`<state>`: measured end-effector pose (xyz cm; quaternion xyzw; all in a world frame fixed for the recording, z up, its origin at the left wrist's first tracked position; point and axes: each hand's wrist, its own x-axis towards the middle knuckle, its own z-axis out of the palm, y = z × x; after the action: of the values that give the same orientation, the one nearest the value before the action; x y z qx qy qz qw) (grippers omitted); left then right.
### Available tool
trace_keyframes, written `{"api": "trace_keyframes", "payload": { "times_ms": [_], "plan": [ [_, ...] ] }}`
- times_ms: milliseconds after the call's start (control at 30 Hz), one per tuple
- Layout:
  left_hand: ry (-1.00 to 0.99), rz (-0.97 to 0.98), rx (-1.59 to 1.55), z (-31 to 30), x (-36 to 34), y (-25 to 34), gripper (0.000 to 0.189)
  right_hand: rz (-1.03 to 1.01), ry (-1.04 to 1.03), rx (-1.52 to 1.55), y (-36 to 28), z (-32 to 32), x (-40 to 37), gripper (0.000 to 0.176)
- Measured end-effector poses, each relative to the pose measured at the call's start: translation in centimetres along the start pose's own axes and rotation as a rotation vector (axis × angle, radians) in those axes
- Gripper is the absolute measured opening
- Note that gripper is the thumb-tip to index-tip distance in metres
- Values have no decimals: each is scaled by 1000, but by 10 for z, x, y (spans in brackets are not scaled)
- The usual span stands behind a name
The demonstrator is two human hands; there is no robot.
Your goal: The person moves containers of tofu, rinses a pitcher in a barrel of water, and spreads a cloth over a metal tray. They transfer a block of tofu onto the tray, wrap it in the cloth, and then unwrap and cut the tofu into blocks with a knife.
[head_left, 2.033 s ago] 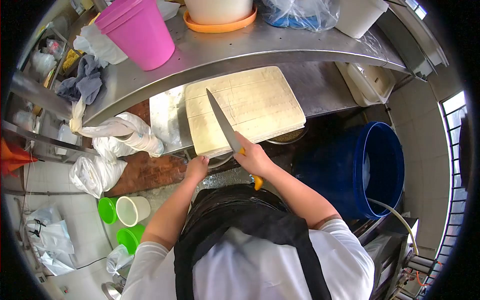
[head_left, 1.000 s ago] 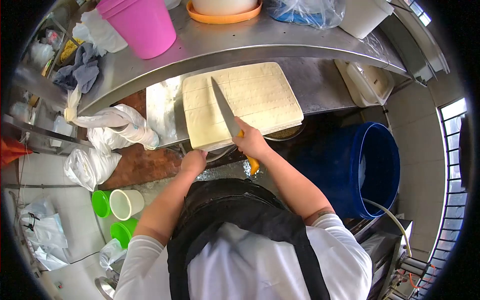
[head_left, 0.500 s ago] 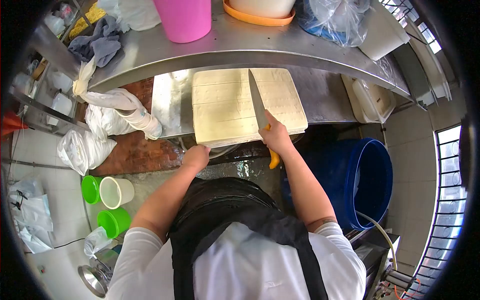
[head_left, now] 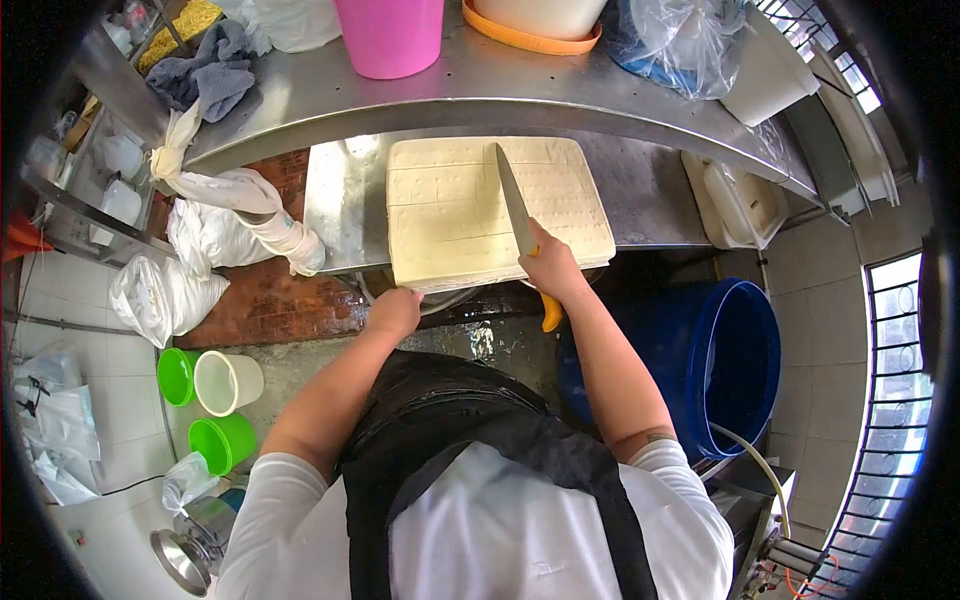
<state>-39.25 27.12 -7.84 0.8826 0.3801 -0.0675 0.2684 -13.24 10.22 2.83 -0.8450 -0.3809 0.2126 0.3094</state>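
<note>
A wide, pale slab that looks like tofu (head_left: 450, 215) lies flat on a steel table, its top scored with straight lines and rows of small dents. My right hand (head_left: 552, 268) grips the yellow handle of a long knife (head_left: 514, 198). The blade points away from me across the slab, right of its middle, with the tip near the far edge. At the near left corner my left hand (head_left: 396, 312) is closed, fingers right at the slab's lower edge. What those fingers pinch is hidden.
Above the table runs a steel shelf (head_left: 480, 90) with a pink bucket (head_left: 392, 35) and a bagged item (head_left: 675, 45). A blue barrel (head_left: 690, 370) stands at my right. Green buckets (head_left: 222, 443) and white sacks (head_left: 170, 300) are at the left. A white tub (head_left: 735, 200) sits at the table's right end.
The camera view has shifted slightly. The knife's tip sits a touch closer to me and its handle is slightly to the right; both hands stay at nearly the same places on the slab.
</note>
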Motion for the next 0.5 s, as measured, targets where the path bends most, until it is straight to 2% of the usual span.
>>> {"api": "trace_keyframes", "payload": {
  "times_ms": [267, 367, 500],
  "plan": [
    [-21, -2, 53, 1, 2, 1, 45, 55, -11, -36, -9, 0, -2, 73],
    [-17, 2, 58, 3, 2, 0, 46, 10, 14, -41, -10, 0, -1, 74],
    [-36, 10, 80, 0, 3, 1, 47, 63, -41, -100, -14, -4, 0, 77]
  ]
}}
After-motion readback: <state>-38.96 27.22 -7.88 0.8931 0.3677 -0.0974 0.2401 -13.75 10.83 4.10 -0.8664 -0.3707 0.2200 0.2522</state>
